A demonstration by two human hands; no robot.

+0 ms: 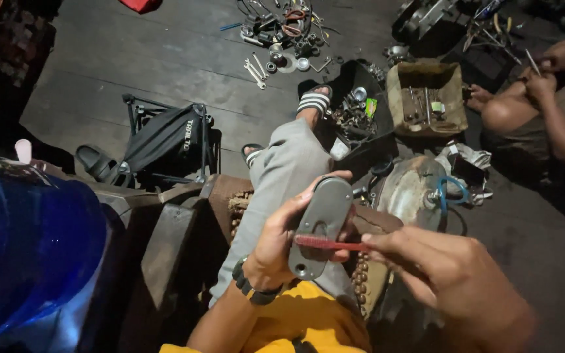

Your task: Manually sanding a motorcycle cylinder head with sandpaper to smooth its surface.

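Observation:
My left hand grips an oblong grey metal cover plate, holding it upright over my lap. My right hand pinches a thin red brush-like tool and lays it across the lower half of the plate. A dark watch sits on my left wrist. My grey-trousered leg stretches forward to a striped sandal.
A round metal engine part with a blue hose lies right of my knee. Wrenches and sockets are scattered on the floor ahead. An open box of parts, a black folded stand, another person's limbs, a blue container.

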